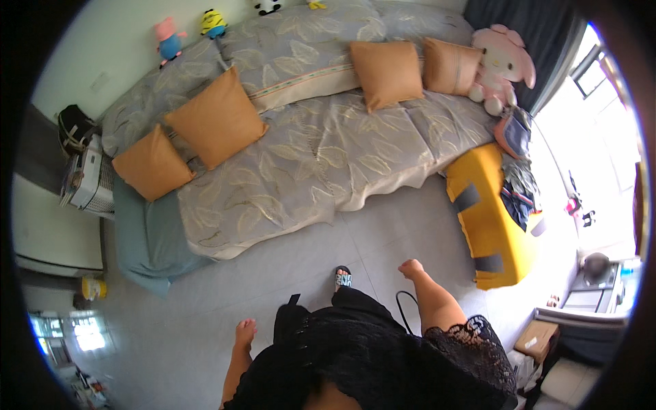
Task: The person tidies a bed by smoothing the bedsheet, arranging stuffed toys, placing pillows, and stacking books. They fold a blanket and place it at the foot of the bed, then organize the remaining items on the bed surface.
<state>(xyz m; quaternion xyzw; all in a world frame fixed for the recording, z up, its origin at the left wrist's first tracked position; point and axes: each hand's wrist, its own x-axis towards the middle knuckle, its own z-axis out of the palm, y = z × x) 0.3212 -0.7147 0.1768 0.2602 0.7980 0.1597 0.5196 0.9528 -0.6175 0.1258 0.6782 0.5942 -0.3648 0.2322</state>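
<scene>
My left hand (245, 331) hangs low over the grey floor, beside my black clothing. Its short-looking fingers are loosely apart, with nothing seen in them. Farther forward, my right hand (411, 268) is held out over the floor between the sofa and the yellow-covered piece. Its fingers appear loosely extended and hold nothing visible. Neither hand touches any furniture. The sofa (287, 178) ahead wears a grey leaf-patterned cover. On it lie a large orange cushion (217, 119), a smaller orange cushion (154, 164) and two more at the right. A pink plush toy (502, 65) sits at the right end.
A yellow-covered piece (495, 219) with dark patches stands at right, clothes (521, 191) on its edge. A teal sofa end (147, 232) and white basket (96, 181) are at left. A slippered foot (343, 277) and black cord (403, 304) show near me. A cardboard box (536, 340) lies lower right.
</scene>
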